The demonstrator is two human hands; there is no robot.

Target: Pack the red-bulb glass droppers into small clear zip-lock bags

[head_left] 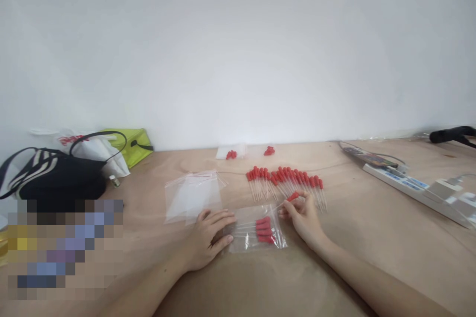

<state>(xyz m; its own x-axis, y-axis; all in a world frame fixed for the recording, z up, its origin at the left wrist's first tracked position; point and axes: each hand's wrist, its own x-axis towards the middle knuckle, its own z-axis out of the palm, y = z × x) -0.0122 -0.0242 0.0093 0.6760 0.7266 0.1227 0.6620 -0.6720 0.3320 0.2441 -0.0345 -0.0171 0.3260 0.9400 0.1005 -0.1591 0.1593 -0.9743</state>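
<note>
A clear zip bag (244,240) lies on the table in front of me with several red-bulbed droppers (265,232) inside. Over the bag's left end rests my left hand (210,237), fingers stretched out and apart from the thumb. My right hand (303,215) pinches a single dropper (293,196) by its red bulb, its thin stem pointing left towards the bag's upper right corner. Just behind that hand, more loose droppers (295,176) with red bulbs and clear stems are spread in two rows. The bag's contents under my left fingers are partly hidden.
Flat clear bags (193,195) lie left of the droppers. Small bags with red bulbs (231,154) sit by the wall. At right are a power strip (412,188) and a phone (375,159); at left, a black bag (63,178) and a lime-green bag (137,146).
</note>
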